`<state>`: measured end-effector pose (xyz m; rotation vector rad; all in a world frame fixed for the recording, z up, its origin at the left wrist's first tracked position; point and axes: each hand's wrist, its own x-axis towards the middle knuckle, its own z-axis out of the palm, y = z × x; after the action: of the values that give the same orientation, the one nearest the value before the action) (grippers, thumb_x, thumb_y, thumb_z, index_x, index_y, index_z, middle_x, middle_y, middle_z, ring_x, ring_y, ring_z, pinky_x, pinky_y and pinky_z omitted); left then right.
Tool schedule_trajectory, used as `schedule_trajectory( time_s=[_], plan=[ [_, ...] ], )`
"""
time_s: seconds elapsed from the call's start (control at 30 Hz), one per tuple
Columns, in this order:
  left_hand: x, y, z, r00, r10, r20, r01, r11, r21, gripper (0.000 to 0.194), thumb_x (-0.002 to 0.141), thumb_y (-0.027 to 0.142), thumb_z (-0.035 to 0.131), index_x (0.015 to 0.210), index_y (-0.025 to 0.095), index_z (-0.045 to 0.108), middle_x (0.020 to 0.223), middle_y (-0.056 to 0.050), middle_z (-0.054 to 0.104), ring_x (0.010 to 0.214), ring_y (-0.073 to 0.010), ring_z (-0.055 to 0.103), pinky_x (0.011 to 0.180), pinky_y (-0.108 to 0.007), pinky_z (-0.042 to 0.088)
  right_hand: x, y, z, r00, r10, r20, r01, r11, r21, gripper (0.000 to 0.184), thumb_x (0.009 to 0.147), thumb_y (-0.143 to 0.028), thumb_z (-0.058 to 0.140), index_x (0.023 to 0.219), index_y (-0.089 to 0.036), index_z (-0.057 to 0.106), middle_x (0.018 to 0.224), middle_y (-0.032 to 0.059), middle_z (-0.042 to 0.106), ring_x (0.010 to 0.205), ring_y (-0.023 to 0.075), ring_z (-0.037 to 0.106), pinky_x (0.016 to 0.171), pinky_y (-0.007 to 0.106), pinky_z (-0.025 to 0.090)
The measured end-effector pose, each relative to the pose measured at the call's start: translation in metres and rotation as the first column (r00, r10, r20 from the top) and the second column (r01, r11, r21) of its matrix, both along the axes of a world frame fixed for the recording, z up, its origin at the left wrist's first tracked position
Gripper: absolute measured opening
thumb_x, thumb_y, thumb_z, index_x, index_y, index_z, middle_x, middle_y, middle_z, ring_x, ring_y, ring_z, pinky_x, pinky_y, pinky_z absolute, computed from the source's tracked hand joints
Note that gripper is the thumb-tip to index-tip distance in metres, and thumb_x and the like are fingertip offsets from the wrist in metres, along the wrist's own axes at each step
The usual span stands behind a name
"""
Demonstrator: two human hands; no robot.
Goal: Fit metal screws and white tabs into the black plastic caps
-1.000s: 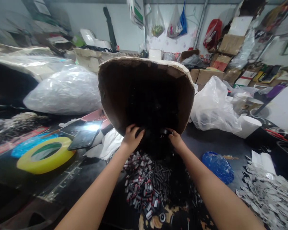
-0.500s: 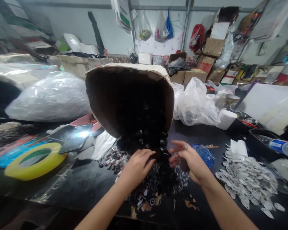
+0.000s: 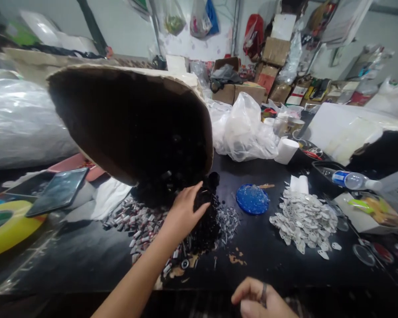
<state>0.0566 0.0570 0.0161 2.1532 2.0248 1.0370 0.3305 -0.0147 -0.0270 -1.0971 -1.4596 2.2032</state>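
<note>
My left hand (image 3: 186,205) is over a heap of small black parts (image 3: 204,227) at the mouth of a tipped cardboard container (image 3: 204,119). Its thumb and index finger are spread, with black parts behind and between them. My right hand (image 3: 263,300), with a ring on one finger, is low near the table's front edge, fingers curled; what they hold, if anything, is hidden. Small grey-and-red cylindrical pieces (image 3: 141,225) lie left of the black heap, and thin metal screw-like pieces (image 3: 228,223) lie to its right. The container's inside is dark.
On the right are a blue round dish (image 3: 252,199), a pile of flat white tags (image 3: 305,221) and a plastic bottle (image 3: 354,180). White plastic bags (image 3: 248,132) stand behind. A dark flat device (image 3: 61,190) and yellow tape roll (image 3: 23,223) lie left.
My right hand has left the black heap and come down toward the table's front edge, fingers curling. My left hand stays at the heap. The view has turned right, and the container appears larger.
</note>
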Motion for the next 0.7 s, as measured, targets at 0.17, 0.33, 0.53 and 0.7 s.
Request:
schedule_trajectory(
  time_s=[0.17, 0.33, 0.53, 0.7],
  plan=[
    [0.042, -0.101, -0.031, 0.982, -0.076, 0.176, 0.086, 0.995, -0.055, 0.059, 0.086, 0.03, 0.061, 0.14, 0.033, 0.039, 0.133, -0.007, 0.06, 0.123, -0.0226, 0.055, 0.102, -0.035, 0.045, -0.013, 0.022, 0.015, 0.999, -0.029, -0.029, 0.032, 0.995, 0.094, 0.064, 0.079, -0.066, 0.057, 0.118, -0.016, 0.05, 0.063, -0.006, 0.049, 0.044, 0.0066, 0.041, 0.046, 0.021, 0.034],
    [0.076, -0.159, -0.07, 0.779, -0.012, 0.626, 0.233, 0.933, -0.273, 0.057, 0.086, 0.031, 0.06, 0.141, 0.038, 0.043, 0.144, -0.005, 0.053, 0.131, -0.0263, 0.047, 0.107, -0.04, 0.039, -0.048, 0.028, 0.037, 0.968, 0.029, 0.251, -0.151, 0.864, 0.481, 0.015, 0.083, -0.027, 0.054, 0.088, -0.016, 0.063, 0.073, -0.0003, 0.059, 0.07, 0.0137, 0.055, 0.066, 0.025, 0.042],
    [0.058, -0.172, -0.061, 0.38, 0.171, 0.909, 0.392, 0.86, -0.326, 0.035, 0.084, 0.037, 0.064, 0.117, 0.029, 0.068, 0.125, -0.008, 0.068, 0.116, -0.0314, 0.06, 0.1, -0.045, 0.046, -0.075, 0.012, 0.048, 0.945, 0.167, 0.28, -0.301, 0.774, 0.556, 0.016, 0.081, -0.015, 0.049, 0.081, -0.019, 0.065, 0.082, 0.0008, 0.068, 0.08, 0.0155, 0.062, 0.072, 0.024, 0.042],
    [0.048, -0.185, -0.05, 0.208, 0.188, 0.96, 0.212, 0.949, -0.232, 0.038, 0.083, 0.03, 0.066, 0.121, 0.035, 0.064, 0.135, -0.003, 0.062, 0.128, -0.0262, 0.051, 0.106, -0.041, 0.039, -0.073, 0.014, 0.046, 0.95, 0.063, 0.305, -0.224, 0.82, 0.527, 0.024, 0.084, -0.039, 0.058, 0.096, -0.019, 0.063, 0.078, -0.0001, 0.064, 0.075, 0.0166, 0.059, 0.07, 0.026, 0.041]
  ],
)
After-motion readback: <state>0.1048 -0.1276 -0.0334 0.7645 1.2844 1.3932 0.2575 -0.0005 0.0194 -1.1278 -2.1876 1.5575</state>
